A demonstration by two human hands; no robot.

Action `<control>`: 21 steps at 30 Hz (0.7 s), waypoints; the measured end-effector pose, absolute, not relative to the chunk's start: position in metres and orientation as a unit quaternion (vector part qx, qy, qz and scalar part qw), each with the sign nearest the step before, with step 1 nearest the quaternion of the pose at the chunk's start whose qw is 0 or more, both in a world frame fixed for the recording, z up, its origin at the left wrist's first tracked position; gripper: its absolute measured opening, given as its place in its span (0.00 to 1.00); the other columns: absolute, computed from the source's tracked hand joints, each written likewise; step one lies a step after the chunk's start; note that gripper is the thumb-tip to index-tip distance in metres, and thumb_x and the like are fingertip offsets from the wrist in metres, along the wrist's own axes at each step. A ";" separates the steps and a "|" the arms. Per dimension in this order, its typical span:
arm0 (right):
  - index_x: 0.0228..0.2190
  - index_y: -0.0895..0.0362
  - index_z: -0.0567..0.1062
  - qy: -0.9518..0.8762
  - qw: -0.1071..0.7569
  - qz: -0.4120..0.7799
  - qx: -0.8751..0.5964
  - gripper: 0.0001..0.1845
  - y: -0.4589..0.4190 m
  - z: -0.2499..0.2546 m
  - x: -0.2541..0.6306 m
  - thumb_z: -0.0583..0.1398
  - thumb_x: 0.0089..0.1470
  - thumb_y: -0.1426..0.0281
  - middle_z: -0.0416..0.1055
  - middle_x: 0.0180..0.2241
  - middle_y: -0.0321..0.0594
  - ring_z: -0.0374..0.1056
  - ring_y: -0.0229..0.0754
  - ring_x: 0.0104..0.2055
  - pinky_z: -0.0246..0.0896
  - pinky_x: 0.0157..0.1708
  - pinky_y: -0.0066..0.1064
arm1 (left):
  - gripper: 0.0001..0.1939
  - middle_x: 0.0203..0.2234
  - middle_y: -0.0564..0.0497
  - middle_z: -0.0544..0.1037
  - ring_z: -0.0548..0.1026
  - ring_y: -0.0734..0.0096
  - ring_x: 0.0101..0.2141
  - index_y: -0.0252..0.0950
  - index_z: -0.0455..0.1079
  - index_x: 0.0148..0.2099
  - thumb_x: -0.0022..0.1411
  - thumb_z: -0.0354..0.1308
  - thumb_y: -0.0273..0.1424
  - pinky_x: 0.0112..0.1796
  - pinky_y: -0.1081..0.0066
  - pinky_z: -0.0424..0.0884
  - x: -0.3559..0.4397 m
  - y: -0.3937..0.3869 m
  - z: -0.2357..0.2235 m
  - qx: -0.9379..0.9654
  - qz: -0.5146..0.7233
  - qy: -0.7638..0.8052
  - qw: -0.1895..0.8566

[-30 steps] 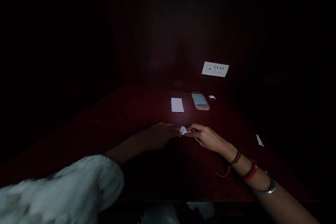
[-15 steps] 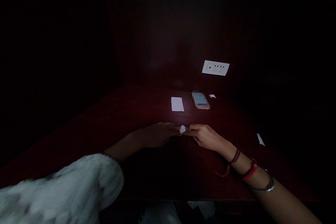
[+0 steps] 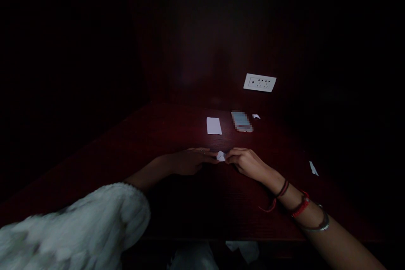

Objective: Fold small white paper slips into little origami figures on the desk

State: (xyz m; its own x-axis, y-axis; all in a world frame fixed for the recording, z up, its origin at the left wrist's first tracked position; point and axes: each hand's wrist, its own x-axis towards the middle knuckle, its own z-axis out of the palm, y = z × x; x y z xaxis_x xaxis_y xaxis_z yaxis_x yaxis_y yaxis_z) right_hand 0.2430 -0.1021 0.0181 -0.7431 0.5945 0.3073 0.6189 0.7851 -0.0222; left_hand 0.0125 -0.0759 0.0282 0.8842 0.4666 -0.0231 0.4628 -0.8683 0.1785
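Note:
A small folded piece of white paper [image 3: 220, 156] lies low over the dark red table between my two hands. From the left, my left hand [image 3: 192, 161] has its thumb and fingertips closed at the paper's edge. My right hand [image 3: 247, 161] pinches the opposite edge, its other fingers curled. Part of the paper is covered by the fingertips. Just beyond it, a flat rectangular sheet of white paper [image 3: 214, 126] rests on the table.
A phone [image 3: 242, 121] lies near the back, with a small paper scrap [image 3: 256, 116] beside it. Another narrow scrap [image 3: 313, 168] is to the right. A socket panel [image 3: 260, 82] is set in the back wall. The table's [image 3: 126, 143] sides fade into darkness.
The folded paper now appears smaller and more compact than a second ago. My fingertips have shifted slightly along its edges; the other things stay where they were.

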 end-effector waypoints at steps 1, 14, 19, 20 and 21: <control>0.32 0.58 0.72 -0.932 0.156 -0.036 -0.326 0.15 -0.102 0.017 0.243 0.51 0.45 0.82 0.68 0.34 0.38 0.62 0.36 0.36 0.57 0.38 0.27 | 0.30 0.54 0.61 0.50 0.50 0.66 0.53 0.51 0.50 0.54 0.51 0.42 0.17 0.49 0.60 0.52 0.013 -0.076 0.028 0.967 0.012 0.239 0.088; 0.29 0.58 0.72 -0.934 0.167 -0.017 -0.315 0.15 -0.094 0.014 0.251 0.51 0.42 0.84 0.69 0.33 0.38 0.62 0.37 0.36 0.55 0.39 0.29 | 0.30 0.54 0.60 0.49 0.50 0.67 0.53 0.49 0.50 0.54 0.51 0.42 0.17 0.50 0.62 0.49 0.014 -0.074 0.027 0.968 -0.006 0.237 0.085; 0.25 0.59 0.71 -0.922 0.191 -0.026 -0.337 0.12 -0.094 0.015 0.254 0.51 0.43 0.83 0.68 0.29 0.39 0.61 0.38 0.34 0.54 0.38 0.31 | 0.30 0.54 0.60 0.52 0.52 0.67 0.52 0.48 0.52 0.53 0.51 0.42 0.17 0.50 0.63 0.50 0.015 -0.073 0.028 0.971 0.014 0.226 0.074; 0.25 0.59 0.71 -0.914 0.212 -0.018 -0.347 0.13 -0.095 0.016 0.253 0.50 0.43 0.83 0.68 0.29 0.39 0.61 0.37 0.34 0.54 0.38 0.30 | 0.29 0.53 0.59 0.53 0.52 0.68 0.52 0.47 0.52 0.53 0.51 0.42 0.17 0.50 0.64 0.51 0.016 -0.074 0.029 0.973 0.023 0.219 0.069; 0.26 0.59 0.71 -0.904 0.237 -0.004 -0.357 0.13 -0.095 0.017 0.252 0.50 0.43 0.83 0.67 0.30 0.40 0.61 0.37 0.35 0.55 0.38 0.29 | 0.29 0.53 0.59 0.54 0.53 0.69 0.51 0.47 0.53 0.53 0.50 0.43 0.17 0.49 0.65 0.51 0.016 -0.074 0.029 0.975 0.032 0.210 0.063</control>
State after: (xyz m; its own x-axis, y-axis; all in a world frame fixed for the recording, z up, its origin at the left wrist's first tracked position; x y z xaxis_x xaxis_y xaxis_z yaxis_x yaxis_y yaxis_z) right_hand 0.2524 -0.0951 0.0171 -0.6331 0.6422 0.4321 0.6464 0.7457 -0.1612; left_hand 0.0165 -0.0745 0.0295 0.9099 0.4132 0.0362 0.4052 -0.9041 0.1355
